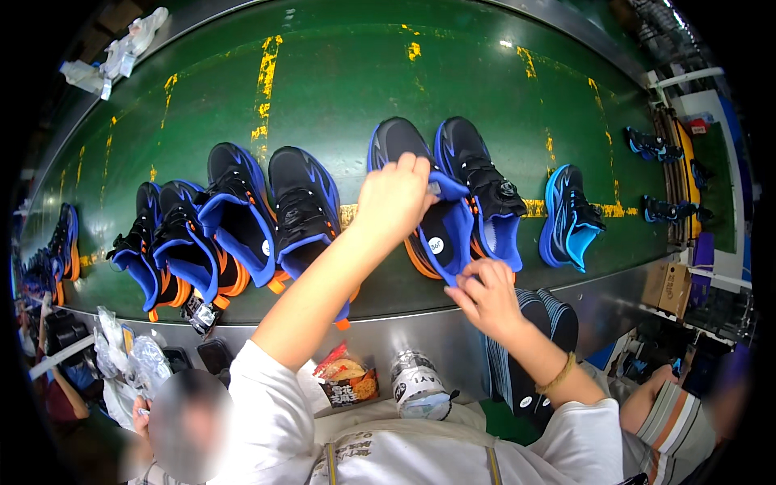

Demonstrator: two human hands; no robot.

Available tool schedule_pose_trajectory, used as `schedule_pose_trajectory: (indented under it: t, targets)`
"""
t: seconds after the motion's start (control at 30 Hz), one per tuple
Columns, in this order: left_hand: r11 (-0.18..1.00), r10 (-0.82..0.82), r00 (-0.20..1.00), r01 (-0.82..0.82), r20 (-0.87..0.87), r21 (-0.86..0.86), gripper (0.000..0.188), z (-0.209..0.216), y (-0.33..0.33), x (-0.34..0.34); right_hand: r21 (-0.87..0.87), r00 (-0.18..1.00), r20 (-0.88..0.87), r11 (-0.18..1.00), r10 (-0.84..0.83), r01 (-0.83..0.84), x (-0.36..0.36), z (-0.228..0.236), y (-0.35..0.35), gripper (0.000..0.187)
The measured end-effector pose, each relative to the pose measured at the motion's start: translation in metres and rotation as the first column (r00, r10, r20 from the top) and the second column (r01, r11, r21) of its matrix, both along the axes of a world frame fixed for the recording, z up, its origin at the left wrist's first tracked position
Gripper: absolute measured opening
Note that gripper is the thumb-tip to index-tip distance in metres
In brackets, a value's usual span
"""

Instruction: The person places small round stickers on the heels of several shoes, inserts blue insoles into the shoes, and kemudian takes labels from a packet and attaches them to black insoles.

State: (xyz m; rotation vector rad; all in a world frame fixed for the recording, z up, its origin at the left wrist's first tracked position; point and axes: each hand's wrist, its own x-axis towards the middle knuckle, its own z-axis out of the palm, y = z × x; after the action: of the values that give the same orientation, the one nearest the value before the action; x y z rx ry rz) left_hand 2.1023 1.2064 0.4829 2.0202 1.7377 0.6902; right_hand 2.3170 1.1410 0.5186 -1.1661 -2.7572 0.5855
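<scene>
A black sneaker (449, 234) with blue lining and an orange sole edge stands on the green belt, heel toward me. My left hand (396, 194) is closed at its tongue and laces, hiding much of its upper. At the heel collar, my right hand (485, 299) pinches the blue edge with thumb and fingers. A round white label shows on the insole inside. Its matching sneaker (489, 182) stands close along the right side, toe pointing away. Left of my forearm is another black sneaker (299, 186), partly covered by the arm.
Several like sneakers (230, 178) line the belt (347, 73) on the left. One light-blue-lined sneaker (570, 218) stands to the right. Stacked black insoles (537, 323) sit below the belt's metal edge (388, 323). A snack bag (346, 376) and plastic-wrapped container (416, 380) lie near my lap.
</scene>
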Motion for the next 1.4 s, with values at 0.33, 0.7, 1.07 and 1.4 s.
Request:
schedule_pose_trajectory:
  t: [0.33, 0.7, 1.07, 1.4]
  targets:
    - [0.974, 0.140, 0.984, -0.118, -0.109, 0.192, 0.029, 0.024, -0.028, 0.003, 0.030, 0.991, 0.020, 0.991, -0.129, 0.128, 0.012, 0.028, -0.032, 0.039]
    - [0.965, -0.058, 0.987, 0.094, -0.148, 0.244, 0.060, 0.032, -0.006, 0.084, 0.003, 0.530, 0.422, 0.586, -0.735, 0.810, 0.197, 0.090, -0.160, 0.064]
    - [0.918, -0.161, 0.968, 0.219, 0.195, -0.330, 0.045, 0.032, 0.049, 0.099, -0.198, 0.474, -0.218, 0.514, -0.853, 0.835, 0.213, 0.152, -0.103, 0.021]
    - [0.822, -0.014, 0.904, 0.254, 0.428, -0.509, 0.058, 0.026, 0.063, 0.083, -0.733, 0.826, 0.140, 0.504, -0.546, 0.457, 0.081, 0.105, 0.067, 0.020]
